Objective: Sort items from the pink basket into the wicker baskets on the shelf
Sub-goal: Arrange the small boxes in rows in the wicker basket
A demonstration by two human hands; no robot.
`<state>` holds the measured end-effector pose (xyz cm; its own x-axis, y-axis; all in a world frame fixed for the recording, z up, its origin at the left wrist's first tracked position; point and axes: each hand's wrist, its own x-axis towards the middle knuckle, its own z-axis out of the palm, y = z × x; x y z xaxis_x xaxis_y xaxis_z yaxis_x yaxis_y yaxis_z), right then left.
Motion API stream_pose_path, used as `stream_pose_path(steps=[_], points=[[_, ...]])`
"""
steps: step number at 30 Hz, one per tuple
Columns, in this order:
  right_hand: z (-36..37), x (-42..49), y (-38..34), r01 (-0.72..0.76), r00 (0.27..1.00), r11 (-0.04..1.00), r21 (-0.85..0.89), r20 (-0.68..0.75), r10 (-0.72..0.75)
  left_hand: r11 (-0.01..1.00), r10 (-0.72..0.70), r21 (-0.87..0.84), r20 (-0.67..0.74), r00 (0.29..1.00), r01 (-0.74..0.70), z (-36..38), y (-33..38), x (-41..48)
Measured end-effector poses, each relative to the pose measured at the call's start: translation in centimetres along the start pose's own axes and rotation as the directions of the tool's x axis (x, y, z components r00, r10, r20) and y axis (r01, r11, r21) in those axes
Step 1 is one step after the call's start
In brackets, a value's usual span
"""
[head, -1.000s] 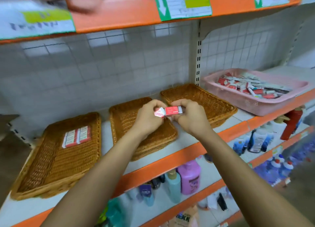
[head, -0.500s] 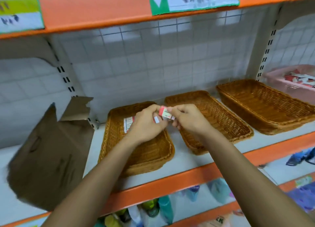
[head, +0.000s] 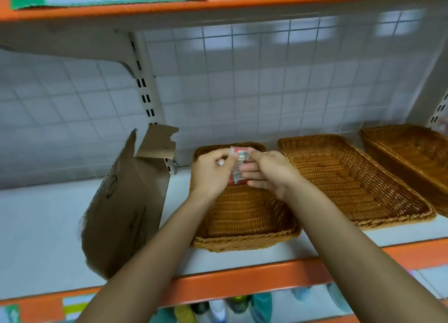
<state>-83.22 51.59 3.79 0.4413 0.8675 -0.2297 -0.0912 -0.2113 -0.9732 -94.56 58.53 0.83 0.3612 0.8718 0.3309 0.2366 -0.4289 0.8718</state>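
Note:
Both hands meet over the far end of the left wicker basket (head: 244, 240). My left hand (head: 212, 173) and my right hand (head: 269, 171) hold small red-and-white boxes (head: 238, 163) between them, fingers curled round the pack from either side. The boxes stand roughly on end just above the basket's far part. Whether other boxes lie under the hands is hidden. A second wicker basket (head: 351, 179) lies to the right, holding nothing I can see, and a third (head: 412, 150) is cut by the right edge. The pink basket is out of view.
A bent brown cardboard piece (head: 126, 201) leans on the white shelf (head: 43, 225) left of the baskets. The orange shelf lip (head: 242, 284) runs along the front, with bottles (head: 218, 310) on the shelf below. A white grid panel backs the shelf.
The view has swung left, leaving the pink basket off frame. Both hands carried the boxes from between the baskets to over the left basket's far end and turned them more upright.

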Motion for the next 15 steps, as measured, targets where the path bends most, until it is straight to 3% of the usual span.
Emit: stream_pose_path(steps=[3,6,8,9,11,13,15], points=[[0.5,1.1,-0.3,0.008,1.0,1.0,0.016,-0.013,-0.008,0.98,0.098,0.164,0.084,0.992,-0.111,0.0,-0.4,0.3],[0.9,2.1,0.0,0.076,0.995,0.997,-0.005,-0.059,-0.076,0.956,0.097,0.266,0.122,0.988,-0.126,0.1,-0.7,0.8],[0.6,3.2,0.7,0.149,0.982,0.973,-0.178,-0.091,-0.167,0.936,0.021,0.348,0.107,0.994,-0.057,0.2,-0.9,1.2],[0.4,3.7,1.0,0.19,0.965,0.916,-0.354,-0.105,-0.241,0.925,-0.023,0.38,0.078,0.997,-0.008,0.2,-1.0,1.3],[0.0,4.0,1.1,0.213,0.937,0.704,-0.678,-0.063,-0.344,0.907,-0.096,0.414,0.034,0.995,0.073,0.1,-1.2,1.7],[-0.2,3.9,1.3,0.231,0.932,0.467,-0.854,0.057,-0.357,0.89,-0.142,0.443,0.05,0.989,0.106,0.1,-1.3,1.9],[0.1,3.9,1.6,0.245,0.923,0.293,-0.924,0.13,-0.362,0.891,-0.159,0.44,0.083,0.984,0.107,0.1,-1.5,2.0]])
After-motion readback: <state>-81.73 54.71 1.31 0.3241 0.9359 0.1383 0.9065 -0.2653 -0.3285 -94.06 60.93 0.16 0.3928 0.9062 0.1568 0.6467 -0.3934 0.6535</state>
